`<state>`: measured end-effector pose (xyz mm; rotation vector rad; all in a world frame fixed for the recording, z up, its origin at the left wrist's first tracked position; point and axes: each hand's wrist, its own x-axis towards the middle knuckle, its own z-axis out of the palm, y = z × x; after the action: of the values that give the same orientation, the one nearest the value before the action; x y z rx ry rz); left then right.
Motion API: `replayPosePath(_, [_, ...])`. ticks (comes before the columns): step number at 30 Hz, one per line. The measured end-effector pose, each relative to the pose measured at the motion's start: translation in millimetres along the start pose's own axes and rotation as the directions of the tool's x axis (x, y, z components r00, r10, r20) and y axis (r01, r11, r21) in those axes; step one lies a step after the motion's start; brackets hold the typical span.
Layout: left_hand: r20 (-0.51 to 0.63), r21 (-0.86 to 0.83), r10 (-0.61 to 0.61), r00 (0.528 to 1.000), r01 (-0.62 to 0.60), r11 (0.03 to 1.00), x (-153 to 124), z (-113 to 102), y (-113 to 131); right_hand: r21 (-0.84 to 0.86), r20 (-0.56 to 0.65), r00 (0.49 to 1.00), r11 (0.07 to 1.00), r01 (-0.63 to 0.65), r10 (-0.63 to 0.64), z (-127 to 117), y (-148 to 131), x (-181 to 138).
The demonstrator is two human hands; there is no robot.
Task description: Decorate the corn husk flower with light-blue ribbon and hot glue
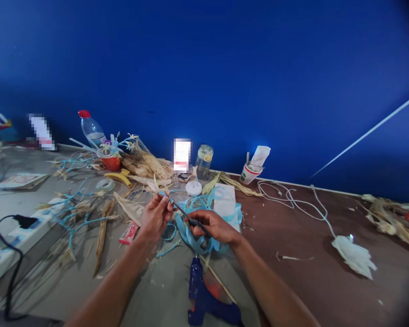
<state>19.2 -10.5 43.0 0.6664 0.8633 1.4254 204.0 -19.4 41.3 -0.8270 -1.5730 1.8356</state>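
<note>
My left hand point(156, 210) is closed in a pinch around a small pale husk flower point(155, 183) with light blue tape at its base. A pair of dark-handled scissors point(198, 224) is in my right hand point(213, 223), its fingers around the handles. The blades point up and left, their tips close to the blue tape at my left fingertips; whether they touch it I cannot tell. Below and behind my right hand lies a loose heap of light blue ribbon point(187, 234). A dark blue glue gun point(199, 290) rests on the table nearer to me.
At left stand a power strip point(23, 245) with a black plug and blue-wrapped branches point(75, 218). Farther back are a red-capped bottle point(92, 129), a red pot point(111, 162), dried husks point(146, 165), a glass jar point(203, 161) and a paper cup point(250, 174). A white cable point(293, 200) lies right.
</note>
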Motion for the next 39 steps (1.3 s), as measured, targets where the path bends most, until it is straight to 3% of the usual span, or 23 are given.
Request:
replayPosePath(4, [-0.006, 0.025, -0.014, 1.0, 0.014, 1.0, -1, 1, -1, -0.088, -0.025, 1.0, 0.996, 0.015, -0.017, 6, 2, 2])
replayPosePath(10, [0.041, 0.076, -0.032, 0.999, 0.029, 0.997, 1, -3, -1, -0.038, -0.019, 1.0, 0.999, -0.007, 0.006, 9, 2, 2])
replayPosePath(18, [0.07, 0.13, -0.067, 0.995, 0.057, 0.99, 2, -4, -4, -0.272, -0.061, 0.996, 0.961, 0.048, -0.067, 12, 7, 3])
replayPosePath(25, [0.113, 0.124, -0.088, 0.99, 0.074, 0.99, -1, -3, -5, -0.374, -0.08, 0.991, 0.925, 0.072, -0.11, 15, 7, 3])
replayPosePath(31, [0.119, 0.12, -0.092, 0.989, 0.077, 0.99, 0, -4, -4, -0.396, -0.089, 0.987, 0.914, 0.089, -0.134, 16, 7, 3])
replayPosePath(39, [0.11, 0.101, -0.098, 0.989, 0.087, 0.991, -1, -3, -2, -0.269, -0.113, 0.985, 0.958, 0.098, -0.132, 22, 20, 8])
